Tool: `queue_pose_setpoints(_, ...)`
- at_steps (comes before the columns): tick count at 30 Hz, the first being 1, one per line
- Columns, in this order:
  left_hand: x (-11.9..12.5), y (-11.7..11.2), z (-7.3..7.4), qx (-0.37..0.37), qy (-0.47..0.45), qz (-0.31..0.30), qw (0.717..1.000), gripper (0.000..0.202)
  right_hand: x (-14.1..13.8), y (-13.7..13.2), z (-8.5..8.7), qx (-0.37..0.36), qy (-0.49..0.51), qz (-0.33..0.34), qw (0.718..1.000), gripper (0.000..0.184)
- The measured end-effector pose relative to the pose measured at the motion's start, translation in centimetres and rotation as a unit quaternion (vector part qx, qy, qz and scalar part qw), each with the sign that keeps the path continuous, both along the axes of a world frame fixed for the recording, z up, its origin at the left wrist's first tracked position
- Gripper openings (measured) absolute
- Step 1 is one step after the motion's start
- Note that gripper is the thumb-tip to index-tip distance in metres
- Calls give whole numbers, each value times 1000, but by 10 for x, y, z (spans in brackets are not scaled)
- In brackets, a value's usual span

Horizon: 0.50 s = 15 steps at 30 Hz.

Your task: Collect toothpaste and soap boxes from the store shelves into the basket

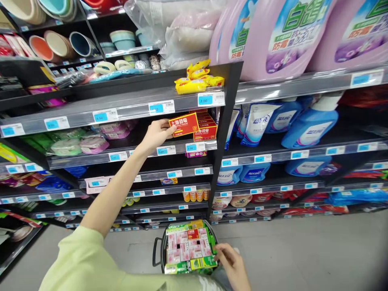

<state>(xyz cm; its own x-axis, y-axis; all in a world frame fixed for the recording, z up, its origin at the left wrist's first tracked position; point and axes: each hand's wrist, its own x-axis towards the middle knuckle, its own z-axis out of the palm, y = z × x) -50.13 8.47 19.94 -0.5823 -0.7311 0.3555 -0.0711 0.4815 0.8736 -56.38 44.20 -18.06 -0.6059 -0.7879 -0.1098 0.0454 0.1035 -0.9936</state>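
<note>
My left hand (160, 133) reaches out to the shelf and pinches the left end of a red soap box (183, 124) with yellow edging and yellow lettering. Just behind and to the right of it, a stack of matching red soap boxes (206, 131) sits on the shelf. Low down, my right hand (230, 260) is at the right side of a dark basket (164, 246), its fingers curled by green packets; what they grip is unclear. Inside the basket lie pink-and-white boxes (184, 251), green toothpaste boxes (203, 262) and one red soap box (193, 234).
Yellow packets (198, 83) lie on the shelf above the soap boxes. Large purple detergent jugs (279, 40) stand at upper right, with blue bottles (312, 125) below. Plastic soap dishes (93, 143) are at left. A dark upright post (226, 121) divides the shelves above the grey floor (287, 250).
</note>
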Motion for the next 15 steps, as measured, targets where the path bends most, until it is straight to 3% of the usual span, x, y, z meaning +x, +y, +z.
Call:
queue_pose_setpoints(4, -52, -33, 2, -16, -7, -1, 1000, 34, -17, 10, -7, 23, -31, 13, 999, 46)
queue_pose_setpoints(8, -95, -63, 0, -91, -89, 69, 990, 38, -31, 20, -24, 35, -56, 3, 998, 47)
queue_pose_setpoints(11, -116, -75, 1, -173, -144, 122, 967, 45, -43, 25, -32, 36, -60, -3, 998, 46)
queue_pose_setpoints(15, -130, -85, -1, -218, -158, 118, 956, 54, -58, 26, -30, 39, -61, -14, 997, 49)
